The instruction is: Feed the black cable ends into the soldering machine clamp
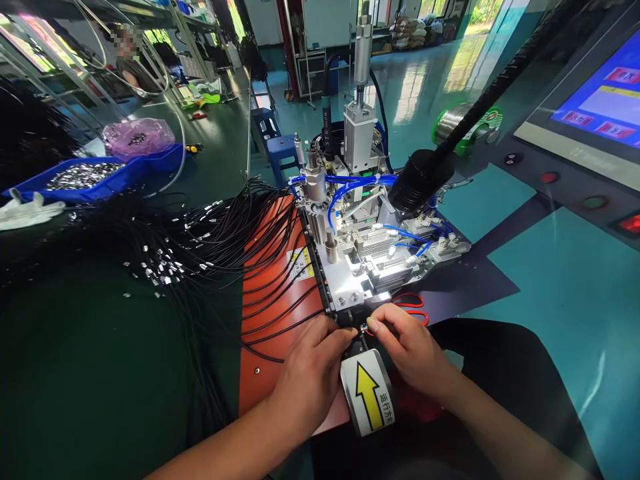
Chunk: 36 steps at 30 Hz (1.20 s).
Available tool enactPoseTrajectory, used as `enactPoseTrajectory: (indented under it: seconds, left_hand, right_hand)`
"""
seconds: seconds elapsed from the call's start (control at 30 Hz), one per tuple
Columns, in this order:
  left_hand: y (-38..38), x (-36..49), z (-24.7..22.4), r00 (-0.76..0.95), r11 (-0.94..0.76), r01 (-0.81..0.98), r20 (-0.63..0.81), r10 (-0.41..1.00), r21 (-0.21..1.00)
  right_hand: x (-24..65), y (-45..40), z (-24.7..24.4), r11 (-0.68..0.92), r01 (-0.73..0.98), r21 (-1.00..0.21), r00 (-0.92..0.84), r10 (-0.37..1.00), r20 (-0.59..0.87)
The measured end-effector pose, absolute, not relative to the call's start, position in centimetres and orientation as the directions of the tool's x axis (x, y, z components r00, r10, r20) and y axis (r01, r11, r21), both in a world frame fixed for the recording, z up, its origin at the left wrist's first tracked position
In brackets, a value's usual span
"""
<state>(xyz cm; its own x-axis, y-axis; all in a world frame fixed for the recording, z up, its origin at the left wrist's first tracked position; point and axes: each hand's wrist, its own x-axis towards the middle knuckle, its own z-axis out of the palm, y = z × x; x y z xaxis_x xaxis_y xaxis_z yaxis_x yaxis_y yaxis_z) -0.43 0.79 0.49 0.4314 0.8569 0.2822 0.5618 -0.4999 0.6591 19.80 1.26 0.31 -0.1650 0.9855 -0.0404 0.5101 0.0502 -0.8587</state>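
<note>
My left hand (315,367) is closed, thumb and forefinger pinched at the front edge of the machine (345,283). A black cable (265,355) runs across the orange board (255,390) and under this hand; the gripped part is mostly hidden. Between my fingertips, short thin wires (365,329) show, some of them reddish. My right hand (407,343) pinches the wire ends from the right. Just below the fingertips sits a white plate with a yellow arrow (369,393). Behind my right hand, red-handled scissors or a similar tool (419,319) show only in part.
Many black cables with shiny ends (165,267) lie to the left. Further back are a blue tray of small metal parts (85,177), a pink bag (137,139) and a white glove (30,210). A black flexible arm (425,177), solder spool (465,127) and control screen (605,100) stand right.
</note>
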Motion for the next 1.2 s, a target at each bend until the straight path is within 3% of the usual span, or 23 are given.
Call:
enactPoseTrajectory:
  seconds: [1.2]
  left_hand:
    - [0.79, -0.38, 0.21, 0.425, -0.471, 0.601, 0.241, 0.872, 0.645]
  right_hand:
    - [19.49, 0.90, 0.02, 0.091, 0.482, -0.871, -0.154, 0.988, 0.018]
